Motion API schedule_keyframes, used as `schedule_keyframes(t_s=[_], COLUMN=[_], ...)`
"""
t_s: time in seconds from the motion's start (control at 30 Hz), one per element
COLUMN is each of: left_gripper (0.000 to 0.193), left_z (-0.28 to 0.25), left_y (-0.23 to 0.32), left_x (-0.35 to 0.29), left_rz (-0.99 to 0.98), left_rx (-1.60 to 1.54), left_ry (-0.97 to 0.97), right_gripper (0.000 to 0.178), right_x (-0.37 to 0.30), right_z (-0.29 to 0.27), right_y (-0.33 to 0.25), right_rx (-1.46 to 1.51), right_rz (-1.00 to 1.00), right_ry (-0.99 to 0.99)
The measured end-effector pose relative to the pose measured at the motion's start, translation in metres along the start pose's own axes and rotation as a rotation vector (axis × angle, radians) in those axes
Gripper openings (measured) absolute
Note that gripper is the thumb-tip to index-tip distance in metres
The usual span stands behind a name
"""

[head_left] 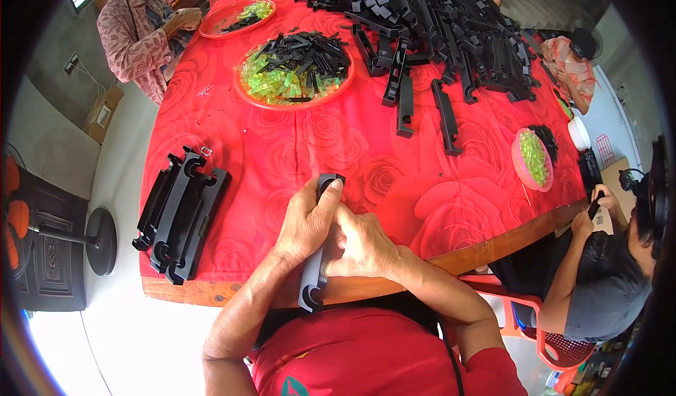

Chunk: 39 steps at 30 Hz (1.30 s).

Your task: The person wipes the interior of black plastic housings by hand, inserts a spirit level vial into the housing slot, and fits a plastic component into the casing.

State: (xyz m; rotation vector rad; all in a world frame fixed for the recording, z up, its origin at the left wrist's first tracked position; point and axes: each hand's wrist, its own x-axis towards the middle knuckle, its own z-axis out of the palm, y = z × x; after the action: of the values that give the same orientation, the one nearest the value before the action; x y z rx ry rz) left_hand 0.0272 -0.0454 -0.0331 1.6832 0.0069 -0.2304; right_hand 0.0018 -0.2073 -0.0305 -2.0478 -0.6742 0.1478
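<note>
A long black plastic piece (310, 281) with notched, curved ends lies slanted between my hands, over the table's near edge. My left hand (304, 218) is closed round its far part, with the thumb along the top near the tip. From the other side my right hand (367, 247) grips it around the middle; some of its fingertips are hidden behind the piece. To the left, several similar black pieces (184, 216) lie side by side in a small stack, with a small clear bit (205, 152) at its far end.
A red tray (282, 106) holds yellow-green clear bits and black strips; a similar tray (232, 34) sits farther back. Black pieces form a large heap (451, 33) at the back right. A pink bowl (519, 169) stands right. Co-workers sit around; a fan (53, 234) stands left.
</note>
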Motion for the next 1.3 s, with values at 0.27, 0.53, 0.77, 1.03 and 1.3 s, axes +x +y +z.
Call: schedule_keyframes(t_s=[0.27, 0.53, 0.77, 1.03, 1.3], left_gripper=[0.041, 0.042, 0.044, 0.047, 0.048], left_z=[0.001, -0.001, 0.001, 0.000, -0.003], left_y=[0.001, -0.004, 0.004, 0.012, 0.007], left_x=[-0.001, -0.001, -0.004, -0.007, -0.006], left_rz=[-0.008, 0.067, 0.113, 0.091, 0.064], left_rx=[-0.053, 0.011, 0.127, 0.193, 0.170], left_ry=[-0.018, 0.058, 0.112, 0.057, 0.014], right_gripper=[0.074, 0.057, 0.054, 0.060, 0.066], right_x=[-0.001, -0.003, -0.004, -0.006, -0.006], right_z=[-0.001, -0.007, -0.009, 0.001, 0.000], right_y=[-0.003, -0.001, -0.003, -0.003, -0.003], right_rx=[-0.031, 0.049, -0.101, -0.062, -0.013], right_rz=[0.002, -0.001, -0.034, -0.121, -0.116], right_ry=[0.003, -0.039, -0.018, 0.048, 0.009])
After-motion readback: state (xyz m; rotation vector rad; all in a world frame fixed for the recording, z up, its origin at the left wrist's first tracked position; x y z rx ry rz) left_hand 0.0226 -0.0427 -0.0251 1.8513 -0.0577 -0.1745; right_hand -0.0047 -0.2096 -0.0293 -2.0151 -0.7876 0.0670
